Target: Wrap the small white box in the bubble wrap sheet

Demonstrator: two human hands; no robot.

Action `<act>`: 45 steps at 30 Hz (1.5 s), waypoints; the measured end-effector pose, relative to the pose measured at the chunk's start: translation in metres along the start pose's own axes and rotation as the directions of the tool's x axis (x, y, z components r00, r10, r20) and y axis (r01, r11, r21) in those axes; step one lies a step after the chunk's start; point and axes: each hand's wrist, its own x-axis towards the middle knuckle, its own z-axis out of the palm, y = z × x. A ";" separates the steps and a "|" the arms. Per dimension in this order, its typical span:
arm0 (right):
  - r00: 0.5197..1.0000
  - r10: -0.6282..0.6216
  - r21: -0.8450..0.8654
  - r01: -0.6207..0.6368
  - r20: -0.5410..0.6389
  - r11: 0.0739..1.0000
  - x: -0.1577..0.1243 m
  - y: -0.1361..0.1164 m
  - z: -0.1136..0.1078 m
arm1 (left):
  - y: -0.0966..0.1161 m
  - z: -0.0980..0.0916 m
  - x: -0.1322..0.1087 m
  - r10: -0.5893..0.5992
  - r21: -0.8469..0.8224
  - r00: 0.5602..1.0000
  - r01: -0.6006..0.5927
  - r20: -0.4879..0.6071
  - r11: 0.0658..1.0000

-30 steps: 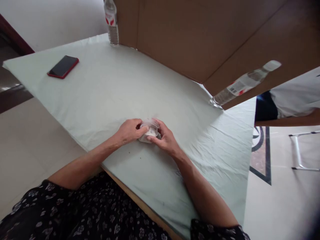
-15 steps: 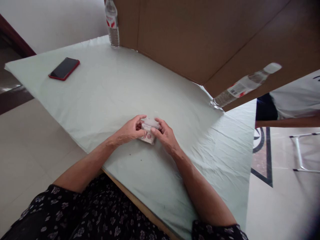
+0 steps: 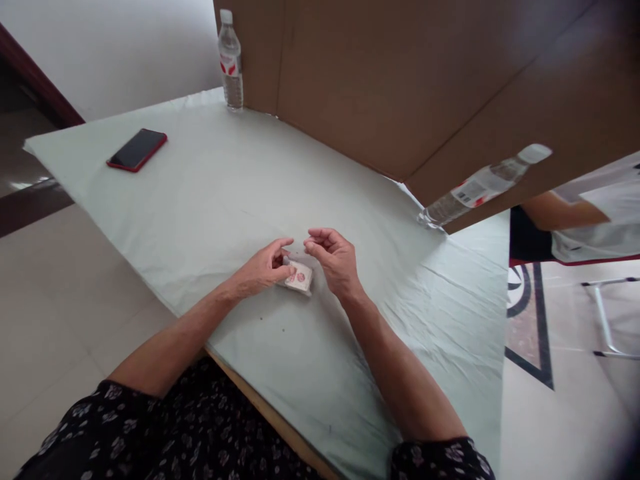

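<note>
A small white packet (image 3: 301,277) with red round print lies on the cloth-covered table, in what looks like a clear plastic wrapper. My left hand (image 3: 260,268) holds it at its left side, thumb on the printed top and the other fingers curled behind. Just right of the packet and raised a little, my right hand (image 3: 336,259) has its thumb and fingertips closed together. Whether a bit of clear film is between those fingertips I cannot make out.
A red-cased phone (image 3: 137,150) lies at the table's far left. One water bottle (image 3: 231,67) stands, another bottle (image 3: 483,190) appears slanted, both against a brown cardboard panel (image 3: 350,87). Another person's arm (image 3: 570,212) shows at right, above a metal frame (image 3: 603,320).
My right hand has come off the packet, moving up and right with its fingers drawn together. My left hand stays on the packet. The camera view has shifted slightly.
</note>
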 end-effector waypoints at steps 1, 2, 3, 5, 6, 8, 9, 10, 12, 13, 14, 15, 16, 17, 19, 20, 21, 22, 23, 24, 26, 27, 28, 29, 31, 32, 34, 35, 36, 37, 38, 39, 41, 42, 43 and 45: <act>0.999 -0.032 -0.037 0.032 0.005 0.999 -0.005 -0.003 0.001 | 0.000 0.000 0.000 0.002 -0.001 1.000 -0.002 -0.005 1.000; 0.998 -0.068 -0.087 0.069 0.014 0.994 -0.011 -0.005 0.001 | 0.000 0.001 0.000 0.005 -0.006 1.000 -0.005 -0.008 1.000; 0.994 -0.107 -0.146 0.110 0.024 0.983 -0.016 -0.007 0.002 | -0.001 0.001 0.001 0.005 -0.012 1.000 -0.006 -0.012 1.000; 0.981 -0.185 -0.272 0.192 0.051 0.943 -0.027 -0.009 0.003 | -0.002 0.002 0.001 0.007 -0.015 1.000 -0.007 -0.023 1.000; 0.972 -0.225 -0.335 0.233 0.063 0.913 -0.032 -0.009 0.003 | -0.002 0.002 0.001 0.009 -0.006 0.999 -0.009 -0.031 1.000; 0.943 -0.321 -0.453 0.323 0.085 0.831 -0.039 -0.007 0.003 | -0.003 0.002 0.001 0.025 0.026 0.999 -0.023 -0.047 0.999; 0.920 -0.378 -0.500 0.378 0.106 0.779 -0.042 -0.006 0.002 | -0.004 0.002 0.001 0.036 0.044 0.998 -0.034 -0.052 0.998; 0.890 -0.435 -0.539 0.436 0.137 0.721 -0.044 -0.003 0.002 | -0.005 0.001 0.001 0.048 0.057 0.997 -0.044 -0.053 0.997; 0.830 -0.509 -0.585 0.534 0.228 0.610 -0.050 0.002 0.000 | -0.007 0.001 0.001 0.065 0.065 0.996 -0.061 -0.061 0.996; 0.810 -0.516 -0.597 0.568 0.280 0.567 -0.054 0.004 -0.001 | -0.008 0.000 0.001 0.071 0.066 0.995 -0.067 -0.068 0.996; 0.797 -0.507 -0.607 0.589 0.328 0.534 -0.058 0.006 -0.002 | -0.009 0.000 0.001 0.075 0.070 0.994 -0.070 -0.075 0.995; 0.788 -0.491 -0.613 0.605 0.371 0.507 -0.063 0.008 -0.004 | -0.009 0.000 0.001 0.080 0.079 0.993 -0.073 -0.085 0.994; 0.779 -0.479 -0.616 0.619 0.404 0.488 -0.069 0.009 -0.006 | -0.010 0.000 0.002 0.086 0.092 0.992 -0.077 -0.094 0.993; 0.770 -0.477 -0.614 0.631 0.423 0.474 -0.074 0.010 -0.009 | -0.010 0.001 0.002 0.092 0.105 0.991 -0.081 -0.100 0.991; 0.763 -0.508 -0.614 0.634 0.399 0.470 -0.082 0.010 -0.015 | -0.011 0.001 0.002 0.093 0.112 0.991 -0.082 -0.098 0.990; 0.773 -0.528 -0.621 0.614 0.351 0.487 -0.085 0.009 -0.018 | -0.011 0.002 0.003 0.089 0.104 0.991 -0.079 -0.097 0.991; 0.798 -0.533 -0.631 0.572 0.281 0.524 -0.086 0.009 -0.022 | -0.011 0.002 0.003 0.082 0.093 0.992 -0.073 -0.095 0.993; 0.832 -0.516 -0.637 0.512 0.201 0.577 -0.085 0.009 -0.026 | -0.011 0.002 0.003 0.073 0.083 0.993 -0.065 -0.097 0.994; 0.869 -0.477 -0.630 0.446 0.133 0.636 -0.082 0.009 -0.031 | -0.011 0.003 0.003 0.065 0.076 0.992 -0.057 -0.104 0.996; 0.904 -0.420 -0.612 0.381 0.087 0.693 -0.078 0.010 -0.035 | -0.012 0.003 0.003 0.058 0.070 0.992 -0.051 -0.114 0.996; 0.952 -0.292 -0.560 0.292 0.092 0.775 -0.066 0.014 -0.041 | -0.013 0.003 0.004 0.058 0.060 0.990 -0.050 -0.130 0.997; 0.962 -0.238 -0.537 0.273 0.136 0.798 -0.059 0.017 -0.043 | -0.014 0.003 0.004 0.064 0.055 0.989 -0.057 -0.133 0.997; 0.962 -0.197 -0.517 0.269 0.191 0.813 -0.053 0.020 -0.043 | -0.014 0.003 0.004 0.073 0.052 0.988 -0.066 -0.133 0.996; 0.954 -0.167 -0.499 0.274 0.249 0.822 -0.047 0.023 -0.043 | -0.015 0.003 0.004 0.082 0.051 0.988 -0.076 -0.133 0.996; 0.926 -0.141 -0.469 0.303 0.349 0.830 -0.039 0.029 -0.039 | -0.016 0.003 0.004 0.096 0.052 0.986 -0.090 -0.138 0.995; 0.915 -0.146 -0.460 0.322 0.377 0.827 -0.037 0.031 -0.036 | -0.016 0.003 0.004 0.100 0.052 0.985 -0.093 -0.142 0.994; 0.907 -0.176 -0.465 0.354 0.383 0.811 -0.036 0.034 -0.030 | -0.016 0.004 0.004 0.107 0.051 0.983 -0.100 -0.150 0.994; 0.909 -0.193 -0.476 0.363 0.370 0.801 -0.037 0.036 -0.027 | -0.016 0.005 0.004 0.109 0.050 0.983 -0.102 -0.150 0.993; 0.912 -0.210 -0.486 0.370 0.352 0.792 -0.038 0.036 -0.025 | -0.016 0.005 0.004 0.110 0.049 0.983 -0.104 -0.150 0.993; 0.914 -0.222 -0.493 0.374 0.340 0.786 -0.040 0.037 -0.024 | -0.016 0.005 0.004 0.109 0.045 0.983 -0.104 -0.148 0.994; 0.914 -0.228 -0.495 0.377 0.335 0.783 -0.041 0.038 -0.023 | -0.015 0.005 0.004 0.107 0.039 0.983 -0.103 -0.146 0.994; 0.913 -0.229 -0.494 0.379 0.337 0.783 -0.042 0.038 -0.023 | -0.014 0.005 0.004 0.105 0.030 0.984 -0.101 -0.146 0.994; 0.910 -0.223 -0.476 0.377 0.349 0.795 -0.044 0.038 -0.024 | -0.013 0.004 0.004 0.105 0.003 0.982 -0.105 -0.160 0.994; 0.912 -0.216 -0.455 0.366 0.348 0.812 -0.044 0.037 -0.026 | -0.012 0.003 0.005 0.107 -0.013 0.978 -0.111 -0.180 0.994; 0.918 -0.209 -0.425 0.347 0.337 0.836 -0.045 0.037 -0.027 | -0.012 0.002 0.005 0.108 -0.028 0.971 -0.117 -0.212 0.993; 0.942 -0.200 -0.334 0.286 0.270 0.898 -0.045 0.036 -0.030 | -0.011 -0.002 0.007 0.102 -0.056 0.947 -0.125 -0.306 0.991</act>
